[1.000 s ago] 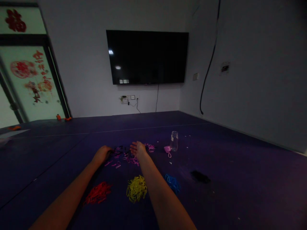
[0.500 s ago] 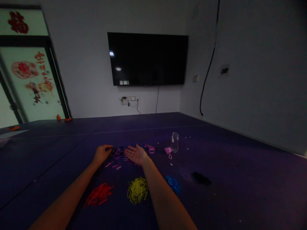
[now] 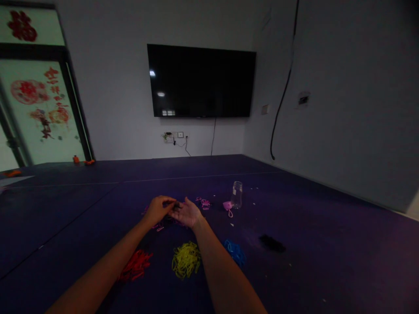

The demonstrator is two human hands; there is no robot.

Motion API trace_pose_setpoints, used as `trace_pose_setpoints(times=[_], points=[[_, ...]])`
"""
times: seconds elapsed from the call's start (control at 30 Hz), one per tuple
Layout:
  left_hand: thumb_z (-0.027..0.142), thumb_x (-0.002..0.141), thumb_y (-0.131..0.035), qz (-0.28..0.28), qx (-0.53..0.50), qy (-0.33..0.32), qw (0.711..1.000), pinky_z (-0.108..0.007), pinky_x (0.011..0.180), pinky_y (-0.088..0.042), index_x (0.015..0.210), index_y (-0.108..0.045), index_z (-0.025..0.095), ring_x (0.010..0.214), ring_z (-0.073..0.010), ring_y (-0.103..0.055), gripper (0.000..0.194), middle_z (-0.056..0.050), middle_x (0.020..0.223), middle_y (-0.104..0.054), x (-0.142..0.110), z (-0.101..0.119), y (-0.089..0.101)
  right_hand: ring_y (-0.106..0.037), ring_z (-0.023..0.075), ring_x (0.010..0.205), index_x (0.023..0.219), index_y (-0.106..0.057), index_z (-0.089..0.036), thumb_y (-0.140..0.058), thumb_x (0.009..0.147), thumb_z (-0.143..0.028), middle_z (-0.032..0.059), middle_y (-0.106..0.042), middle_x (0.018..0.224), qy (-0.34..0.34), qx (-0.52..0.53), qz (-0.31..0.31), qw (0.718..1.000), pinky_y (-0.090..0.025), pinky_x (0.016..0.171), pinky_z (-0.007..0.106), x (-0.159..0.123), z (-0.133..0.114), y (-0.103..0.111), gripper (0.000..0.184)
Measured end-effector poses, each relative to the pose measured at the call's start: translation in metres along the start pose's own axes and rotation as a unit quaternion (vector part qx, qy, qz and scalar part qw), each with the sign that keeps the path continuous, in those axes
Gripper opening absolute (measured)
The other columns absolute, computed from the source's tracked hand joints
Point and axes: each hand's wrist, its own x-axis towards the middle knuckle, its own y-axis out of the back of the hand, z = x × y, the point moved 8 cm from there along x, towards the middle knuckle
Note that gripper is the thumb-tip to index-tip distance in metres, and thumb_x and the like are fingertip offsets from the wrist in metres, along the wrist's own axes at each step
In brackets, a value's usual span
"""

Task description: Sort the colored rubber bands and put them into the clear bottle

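Observation:
My left hand (image 3: 157, 209) is pinched on a small dark band and meets my right hand (image 3: 186, 212), which lies palm up with its fingers spread. Both hover over a scatter of pink and dark bands (image 3: 204, 203) on the purple floor mat. Nearer to me lie sorted heaps: a red pile (image 3: 135, 264), a yellow pile (image 3: 185, 260), a blue pile (image 3: 235, 250) and a black pile (image 3: 271, 243). What rests in my right palm, if anything, is too dark to make out.
A clear glass jar (image 3: 237, 194) stands beyond the heaps with a pink lid (image 3: 227, 205) beside it. A black TV (image 3: 201, 81) hangs on the far wall. At the left is a glass door (image 3: 36, 113) with red decorations. The right wall runs close along the mat.
My left hand has moved right from the scattered bands to my right hand, which turned palm up and drew slightly nearer.

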Motion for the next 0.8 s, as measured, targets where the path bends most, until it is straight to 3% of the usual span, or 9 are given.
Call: trace_pose_setpoints(times=[0.1, 0.2, 0.3, 0.47, 0.6, 0.8], points=[[0.027, 0.066, -0.062, 0.001, 0.008, -0.004, 1.000, -0.032, 0.081, -0.048, 0.084, -0.071, 0.019, 0.083, -0.0207, -0.065, 0.021, -0.005, 0.087, -0.073, 0.001, 0.001, 0.001, -0.061, 0.0178, 0.073, 0.100, -0.051, -0.005, -0.018, 0.093, -0.040, 0.0106, -0.058, 0.076, -0.003, 0.008, 0.000, 1.000, -0.051, 0.075, 0.035, -0.001, 0.001, -0.002, 0.049], [0.034, 0.069, -0.059, 0.024, 0.018, 0.007, 1.000, -0.031, 0.077, -0.050, 0.091, -0.069, 0.017, 0.082, -0.0204, -0.066, 0.029, -0.006, 0.091, -0.072, 0.005, -0.009, 0.012, -0.062, 0.0186, 0.084, 0.102, -0.050, -0.003, -0.018, 0.093, -0.036, 0.0139, -0.060, 0.083, -0.009, 0.022, 0.003, 1.000, -0.052, 0.074, 0.030, -0.003, 0.002, -0.003, 0.046], [0.040, 0.075, -0.051, 0.077, 0.039, 0.028, 0.996, -0.032, 0.078, -0.050, 0.095, -0.067, 0.016, 0.085, -0.0210, -0.065, 0.035, -0.008, 0.096, -0.071, 0.006, -0.030, 0.032, -0.058, 0.0235, 0.101, 0.105, -0.048, -0.001, -0.020, 0.093, -0.034, 0.0203, -0.059, 0.097, -0.004, 0.046, 0.022, 0.999, -0.053, 0.075, 0.031, -0.003, 0.001, -0.001, 0.045], [0.039, 0.076, -0.045, 0.134, 0.090, 0.060, 0.985, -0.035, 0.081, -0.049, 0.088, -0.068, 0.015, 0.087, -0.0234, -0.065, 0.035, -0.010, 0.096, -0.070, -0.007, -0.070, 0.061, -0.054, 0.0262, 0.110, 0.109, -0.046, -0.004, -0.022, 0.093, -0.034, 0.0192, -0.057, 0.103, 0.037, 0.092, 0.058, 0.993, -0.054, 0.073, 0.032, -0.001, -0.006, 0.008, 0.042], [0.037, 0.073, -0.049, 0.112, 0.118, 0.056, 0.985, -0.035, 0.081, -0.049, 0.083, -0.069, 0.018, 0.087, -0.0237, -0.065, 0.029, -0.007, 0.090, -0.072, -0.014, -0.085, 0.061, -0.056, 0.0240, 0.107, 0.108, -0.048, -0.008, -0.021, 0.093, -0.035, 0.0181, -0.058, 0.104, 0.069, 0.099, 0.068, 0.990, -0.054, 0.071, 0.033, 0.003, -0.013, 0.015, 0.041], [0.029, 0.071, -0.053, 0.046, 0.134, 0.015, 0.990, -0.035, 0.087, -0.045, 0.080, -0.071, 0.021, 0.090, -0.0223, -0.063, 0.022, -0.005, 0.088, -0.072, -0.010, -0.079, 0.046, -0.060, 0.0219, 0.098, 0.108, -0.049, -0.009, -0.021, 0.093, -0.035, 0.0171, -0.063, 0.097, 0.096, 0.080, 0.061, 0.990, -0.053, 0.072, 0.036, 0.008, -0.017, 0.023, 0.041]])
